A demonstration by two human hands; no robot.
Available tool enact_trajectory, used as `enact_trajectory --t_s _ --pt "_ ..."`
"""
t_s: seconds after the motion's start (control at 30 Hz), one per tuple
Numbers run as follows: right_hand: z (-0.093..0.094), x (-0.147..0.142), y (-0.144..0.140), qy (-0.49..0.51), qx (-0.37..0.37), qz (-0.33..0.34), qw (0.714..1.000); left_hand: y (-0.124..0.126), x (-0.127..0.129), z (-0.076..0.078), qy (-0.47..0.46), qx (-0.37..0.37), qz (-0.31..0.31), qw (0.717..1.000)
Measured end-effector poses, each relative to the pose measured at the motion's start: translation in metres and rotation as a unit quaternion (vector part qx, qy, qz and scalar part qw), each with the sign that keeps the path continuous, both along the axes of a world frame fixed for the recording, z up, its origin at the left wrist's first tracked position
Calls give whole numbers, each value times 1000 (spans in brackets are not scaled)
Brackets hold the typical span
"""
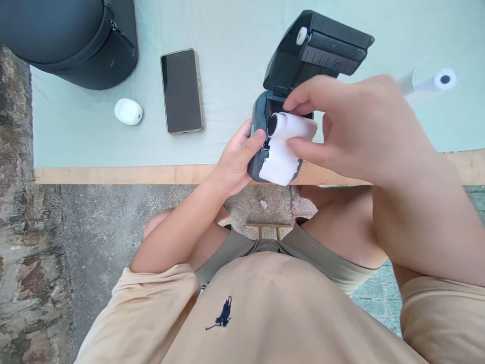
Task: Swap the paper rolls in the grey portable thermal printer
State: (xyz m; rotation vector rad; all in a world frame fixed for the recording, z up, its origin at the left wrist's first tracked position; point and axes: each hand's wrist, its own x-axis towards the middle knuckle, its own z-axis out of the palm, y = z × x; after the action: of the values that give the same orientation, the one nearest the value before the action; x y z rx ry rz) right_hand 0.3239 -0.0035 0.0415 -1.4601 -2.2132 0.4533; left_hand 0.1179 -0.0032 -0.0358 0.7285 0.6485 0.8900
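A small dark printer (258, 132) sits at the table's near edge with its lid (317, 50) swung up and open. My left hand (238, 159) grips the printer's left side, thumb on its rim. My right hand (354, 121) pinches a white paper roll (291, 126) lying in the printer's open bay. A loose strip of the paper (279, 164) hangs over the printer's front.
On the pale green table cover (227, 60) lie a dark phone (182, 91), a small white oval device (128, 111) and a dark zipped case (76, 40) at the far left. Another paper roll (439, 80) lies at the far right. A stone floor is below.
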Motion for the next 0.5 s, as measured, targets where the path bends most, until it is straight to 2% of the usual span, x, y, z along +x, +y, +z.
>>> enact_trajectory --t_s 0.07,0.1,0.17,0.2,0.3,0.37,0.43,0.5 --pt "9 8 -3 137 -35 -21 990 1 0 -1 -6 -6 3 1000" --pt "12 13 -3 221 -32 -44 974 2 -1 -1 -9 -10 3 1000" --pt "13 24 0 370 -42 -112 921 3 -1 -2 -12 -17 -3 1000" --pt "11 30 2 421 -71 -148 892 3 -2 -2 -11 -18 -6 1000" --pt "-8 43 12 488 -193 -229 820 4 -3 -2 -4 -14 -9 1000" --pt "-26 48 16 488 -190 -249 815 5 -3 -2 3 -13 -4 1000" --pt "-41 50 17 454 -174 -238 841 6 -2 -2 8 -14 2 1000" --pt "-50 51 13 395 -143 -214 882 6 -2 -3 12 -15 5 1000"
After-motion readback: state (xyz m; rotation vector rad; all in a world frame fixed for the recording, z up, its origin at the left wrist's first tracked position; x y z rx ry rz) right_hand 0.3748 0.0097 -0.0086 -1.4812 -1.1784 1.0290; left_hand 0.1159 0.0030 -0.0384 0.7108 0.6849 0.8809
